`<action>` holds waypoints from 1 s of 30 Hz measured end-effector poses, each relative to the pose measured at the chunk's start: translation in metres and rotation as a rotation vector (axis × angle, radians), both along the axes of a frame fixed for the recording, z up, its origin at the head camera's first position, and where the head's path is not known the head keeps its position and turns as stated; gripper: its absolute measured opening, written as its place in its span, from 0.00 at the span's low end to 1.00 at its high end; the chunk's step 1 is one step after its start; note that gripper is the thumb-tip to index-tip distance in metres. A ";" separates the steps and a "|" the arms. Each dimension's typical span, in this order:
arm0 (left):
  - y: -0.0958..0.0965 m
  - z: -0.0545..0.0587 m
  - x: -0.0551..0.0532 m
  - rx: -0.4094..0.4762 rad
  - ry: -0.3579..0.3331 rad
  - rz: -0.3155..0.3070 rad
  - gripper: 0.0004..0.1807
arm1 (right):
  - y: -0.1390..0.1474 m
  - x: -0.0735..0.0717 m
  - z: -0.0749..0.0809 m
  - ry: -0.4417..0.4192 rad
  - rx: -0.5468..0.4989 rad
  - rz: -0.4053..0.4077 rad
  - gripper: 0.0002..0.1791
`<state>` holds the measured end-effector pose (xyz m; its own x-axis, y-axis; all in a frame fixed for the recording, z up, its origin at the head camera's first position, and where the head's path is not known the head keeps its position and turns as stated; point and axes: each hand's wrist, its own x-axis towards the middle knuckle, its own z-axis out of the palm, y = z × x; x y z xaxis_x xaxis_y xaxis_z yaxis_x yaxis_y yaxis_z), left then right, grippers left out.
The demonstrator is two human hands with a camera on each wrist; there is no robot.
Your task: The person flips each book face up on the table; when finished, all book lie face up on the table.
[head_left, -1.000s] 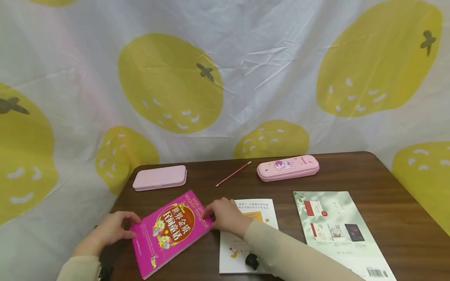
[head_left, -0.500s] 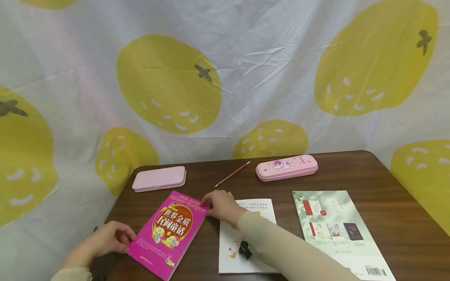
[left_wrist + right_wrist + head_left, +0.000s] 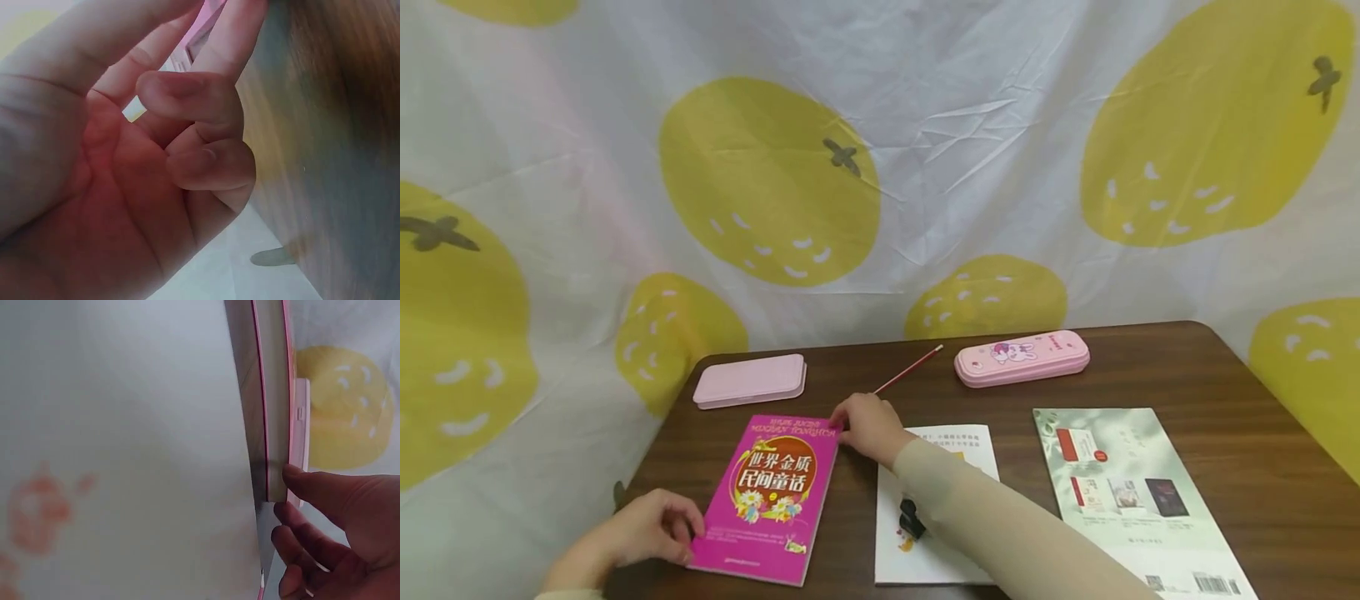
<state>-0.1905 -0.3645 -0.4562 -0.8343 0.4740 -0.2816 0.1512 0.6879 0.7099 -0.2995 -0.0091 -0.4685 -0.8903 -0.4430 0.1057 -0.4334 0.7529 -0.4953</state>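
Note:
A bright pink book (image 3: 771,500) with a flowered cover lies on the left part of the table, nearly straight to its front edge. At its lower left corner, my left hand (image 3: 651,529) pinches the edge; in the left wrist view two of that hand's fingers (image 3: 212,165) curl toward the palm. My right hand (image 3: 868,423) holds the upper right corner. In the right wrist view its thumb (image 3: 315,487) lies against the cover and its other fingers are at the book's end. Beneath the right forearm lies a white book (image 3: 895,517), partly covered by the sleeve.
A plain pink case (image 3: 750,379) stands at the back left of the brown table (image 3: 1180,367). A red pencil (image 3: 913,367) and a rabbit-print pencil case (image 3: 1022,358) lie to its right. On the right is a pale green magazine (image 3: 1127,492). A lemon-print curtain (image 3: 895,208) hangs behind.
The pink book has turned counterclockwise, from slanted to almost straight. My left hand has come down toward the front edge with its corner, and my right hand has moved slightly up.

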 end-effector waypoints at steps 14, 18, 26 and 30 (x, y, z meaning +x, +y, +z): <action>0.012 0.011 -0.002 -0.089 -0.001 -0.036 0.09 | 0.031 0.004 0.007 -0.058 0.040 0.162 0.21; 0.036 0.017 -0.001 -0.228 0.114 0.059 0.09 | 0.056 0.016 0.008 -0.038 0.021 0.143 0.19; 0.105 0.014 -0.009 -0.312 0.283 0.327 0.09 | 0.109 0.050 0.008 0.001 0.026 0.084 0.17; 0.133 0.008 -0.016 -0.221 0.363 0.298 0.15 | 0.129 0.062 0.008 0.030 0.019 0.027 0.18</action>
